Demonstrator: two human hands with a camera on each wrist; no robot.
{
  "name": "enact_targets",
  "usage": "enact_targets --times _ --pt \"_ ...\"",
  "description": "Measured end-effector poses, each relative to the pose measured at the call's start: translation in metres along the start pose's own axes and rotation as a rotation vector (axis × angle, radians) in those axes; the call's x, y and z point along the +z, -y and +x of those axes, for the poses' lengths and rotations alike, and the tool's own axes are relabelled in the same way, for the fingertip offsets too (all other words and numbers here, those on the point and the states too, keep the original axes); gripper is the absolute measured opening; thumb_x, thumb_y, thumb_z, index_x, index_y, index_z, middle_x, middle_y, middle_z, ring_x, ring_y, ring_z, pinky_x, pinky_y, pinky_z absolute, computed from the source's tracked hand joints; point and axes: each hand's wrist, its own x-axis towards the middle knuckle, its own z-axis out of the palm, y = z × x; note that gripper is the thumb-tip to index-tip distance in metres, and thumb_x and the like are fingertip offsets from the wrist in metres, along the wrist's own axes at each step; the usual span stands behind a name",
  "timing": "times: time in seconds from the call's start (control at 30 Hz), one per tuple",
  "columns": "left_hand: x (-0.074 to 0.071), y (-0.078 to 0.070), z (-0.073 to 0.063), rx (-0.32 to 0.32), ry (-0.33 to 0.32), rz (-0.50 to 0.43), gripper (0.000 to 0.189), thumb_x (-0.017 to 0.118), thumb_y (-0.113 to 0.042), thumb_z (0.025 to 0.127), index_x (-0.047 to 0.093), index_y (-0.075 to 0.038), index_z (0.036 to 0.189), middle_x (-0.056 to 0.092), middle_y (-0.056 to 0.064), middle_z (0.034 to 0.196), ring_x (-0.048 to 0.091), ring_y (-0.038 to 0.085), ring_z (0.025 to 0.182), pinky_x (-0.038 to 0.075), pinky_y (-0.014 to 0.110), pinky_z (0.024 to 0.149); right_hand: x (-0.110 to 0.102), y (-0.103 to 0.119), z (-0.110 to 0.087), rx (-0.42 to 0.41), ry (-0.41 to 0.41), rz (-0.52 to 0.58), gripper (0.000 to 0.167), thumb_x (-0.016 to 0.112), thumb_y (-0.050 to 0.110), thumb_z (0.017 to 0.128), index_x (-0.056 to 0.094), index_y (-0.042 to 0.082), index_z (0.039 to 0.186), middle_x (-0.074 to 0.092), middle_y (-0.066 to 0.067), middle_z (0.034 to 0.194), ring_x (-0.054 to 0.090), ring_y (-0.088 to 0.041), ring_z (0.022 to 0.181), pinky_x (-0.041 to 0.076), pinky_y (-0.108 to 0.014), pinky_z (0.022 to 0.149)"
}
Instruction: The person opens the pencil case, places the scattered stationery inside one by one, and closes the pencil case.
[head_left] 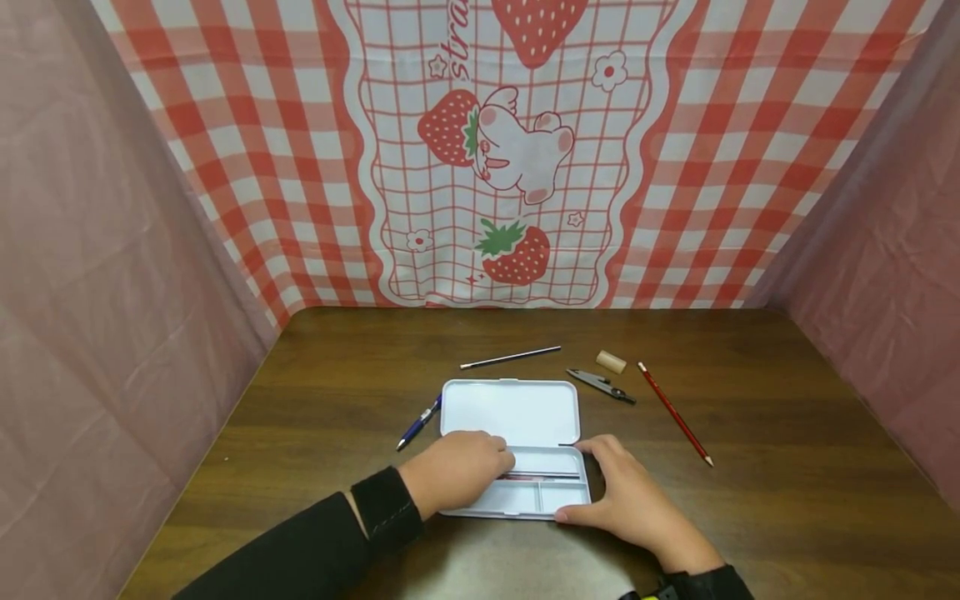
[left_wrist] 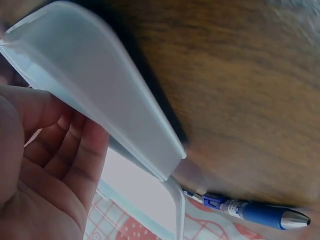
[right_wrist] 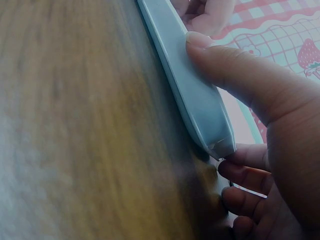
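A white pencil case (head_left: 510,408) stands open on the table, its lid folded back away from me. My left hand (head_left: 461,471) reaches over the left part of its tray (head_left: 513,500), fingers curled down inside. In the left wrist view the thumb and fingers bend close at the tray's rim; I cannot tell whether they pinch anything. Beside those fingertips, a slim reddish and dark stick (head_left: 543,478) lies along the tray's middle. My right hand (head_left: 626,500) grips the right end of the tray, thumb (right_wrist: 215,55) on the front wall and fingers around the far corner.
Left of the lid lies a blue pen (head_left: 418,423). Behind the case is a thin dark pencil (head_left: 510,358). A drawing compass (head_left: 602,386), a beige eraser (head_left: 611,362) and a red pencil (head_left: 675,412) lie to the right. A checked strawberry cloth (head_left: 307,167) hangs behind the table.
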Motion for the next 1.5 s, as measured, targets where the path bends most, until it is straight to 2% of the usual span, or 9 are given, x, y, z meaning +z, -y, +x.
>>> enact_targets --times 0.23,0.53,0.63,0.83,0.93,1.07,1.33,1.4,1.5 --pt "-0.002 0.006 -0.005 -0.029 -0.027 -0.011 0.017 0.071 -0.015 0.098 0.072 -0.019 0.115 0.063 -0.008 0.091 0.053 0.006 0.079 0.052 0.025 0.08 0.0 -0.001 0.0 0.006 0.002 -0.003 0.091 0.093 0.061 0.063 0.06 0.008 0.13 0.056 -0.007 0.129 0.055 -0.028 0.119 0.044 -0.053 0.104" --pt "-0.004 0.038 -0.025 -0.06 -0.135 0.02 0.005 0.068 -0.015 0.098 0.072 -0.015 0.101 0.056 -0.007 0.08 0.05 0.01 0.071 0.051 0.028 0.068 0.001 -0.002 0.001 0.003 -0.001 -0.017 0.093 0.092 0.064 0.062 0.06 0.008 0.13 0.056 -0.007 0.129 0.055 -0.028 0.12 0.044 -0.052 0.104" --pt "-0.007 0.048 -0.032 -0.084 -0.169 0.025 0.006 0.066 -0.016 0.099 0.072 -0.015 0.101 0.059 -0.005 0.082 0.052 0.011 0.072 0.052 0.029 0.069 0.001 -0.002 0.001 -0.001 -0.003 -0.02 0.093 0.092 0.063 0.062 0.06 0.009 0.13 0.056 -0.007 0.129 0.055 -0.028 0.12 0.044 -0.052 0.104" --pt "-0.021 0.065 -0.041 -0.223 -0.244 0.024 0.013 0.067 -0.019 0.099 0.071 -0.014 0.109 0.064 -0.003 0.091 0.056 0.012 0.078 0.056 0.033 0.077 0.001 -0.001 0.002 0.008 0.007 -0.019 0.095 0.091 0.065 0.062 0.06 0.008 0.131 0.056 -0.008 0.13 0.055 -0.029 0.121 0.044 -0.053 0.104" --pt "-0.03 0.071 -0.043 -0.306 -0.286 -0.017 0.015 0.068 -0.019 0.098 0.07 -0.012 0.111 0.065 -0.001 0.094 0.058 0.013 0.08 0.056 0.035 0.079 0.001 -0.001 0.001 0.018 0.011 -0.021 0.096 0.091 0.066 0.062 0.059 0.008 0.131 0.055 -0.008 0.13 0.055 -0.029 0.121 0.044 -0.053 0.104" --pt "-0.035 0.076 -0.043 -0.39 -0.303 -0.089 0.018 0.071 -0.02 0.096 0.069 -0.012 0.113 0.065 0.0 0.097 0.059 0.014 0.083 0.056 0.037 0.081 0.001 -0.001 0.001 0.018 0.011 -0.022 0.096 0.091 0.066 0.062 0.059 0.008 0.131 0.056 -0.008 0.13 0.055 -0.029 0.121 0.044 -0.053 0.104" --pt "-0.014 0.081 -0.038 -0.55 -0.308 -0.145 0.025 0.073 -0.022 0.093 0.07 -0.006 0.112 0.07 0.007 0.097 0.066 0.021 0.084 0.058 0.045 0.079 0.002 -0.001 0.001 0.015 0.007 -0.015 0.095 0.092 0.065 0.062 0.06 0.008 0.131 0.055 -0.008 0.129 0.055 -0.029 0.121 0.044 -0.053 0.104" --pt "-0.008 0.081 -0.036 -0.578 -0.288 -0.171 0.027 0.074 -0.023 0.093 0.07 -0.006 0.113 0.071 0.007 0.098 0.066 0.021 0.084 0.058 0.047 0.08 0.002 -0.002 0.001 0.015 0.006 -0.016 0.094 0.092 0.064 0.062 0.06 0.008 0.13 0.056 -0.008 0.129 0.055 -0.029 0.12 0.044 -0.053 0.104" --pt "-0.004 0.081 -0.035 -0.586 -0.243 -0.199 0.029 0.074 -0.022 0.091 0.07 -0.005 0.113 0.07 0.007 0.096 0.063 0.021 0.081 0.058 0.047 0.08 0.002 -0.002 0.001 0.018 0.005 -0.013 0.094 0.093 0.063 0.062 0.06 0.008 0.13 0.055 -0.008 0.129 0.055 -0.029 0.12 0.044 -0.053 0.104"
